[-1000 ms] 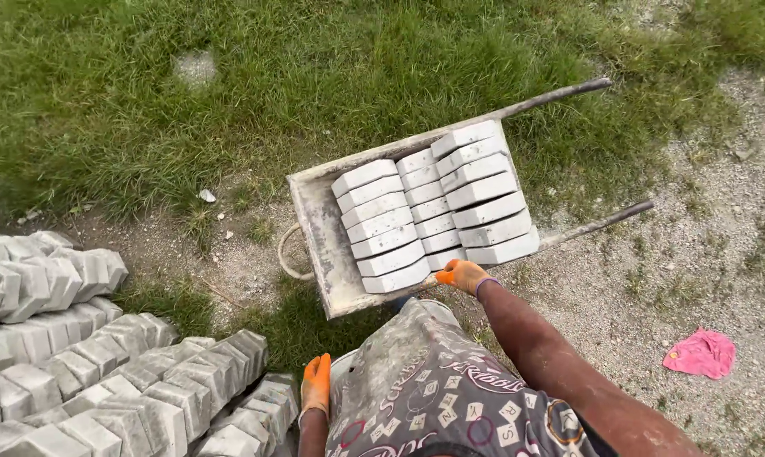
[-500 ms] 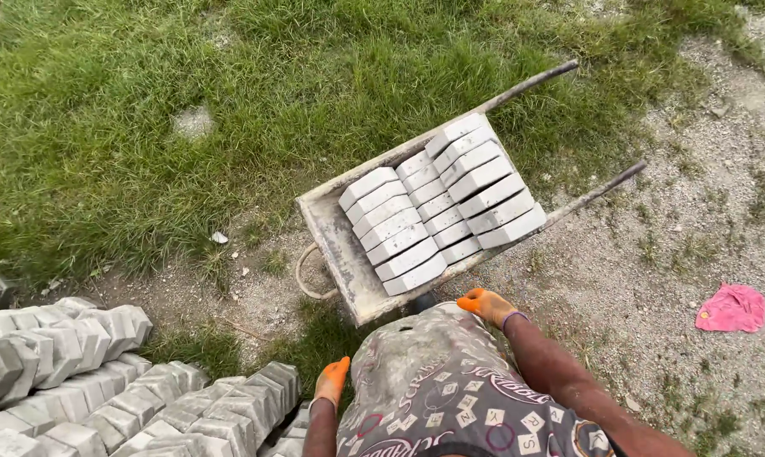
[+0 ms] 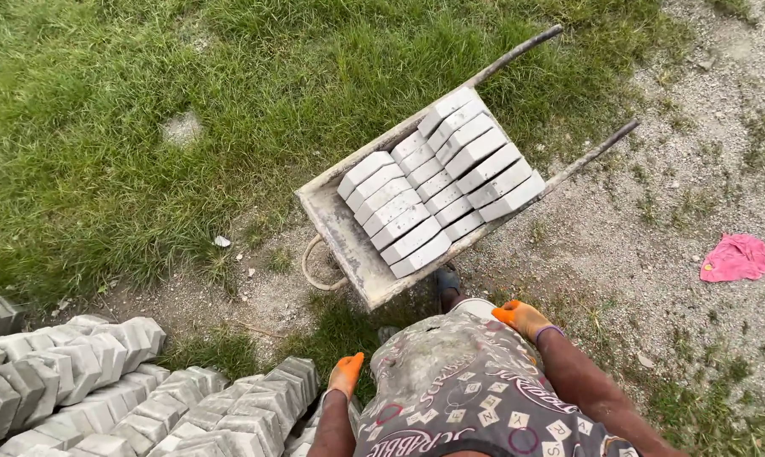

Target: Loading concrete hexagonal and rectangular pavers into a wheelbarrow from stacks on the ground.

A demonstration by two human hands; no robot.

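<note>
Orange-gloved fingers near ridged concrete pavers

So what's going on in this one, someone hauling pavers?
A person in orange gloves stands beside a wheelbarrow loaded with three rows of grey paving blocks set on edge. Neither hand holds anything: the left hand hangs near the stacked blocks on the ground at lower left, and the right hand is by the person's side, just short of the barrow's near edge. The barrow sits where grass meets gravel, and a pink cloth lies on the gravel at right.
</note>
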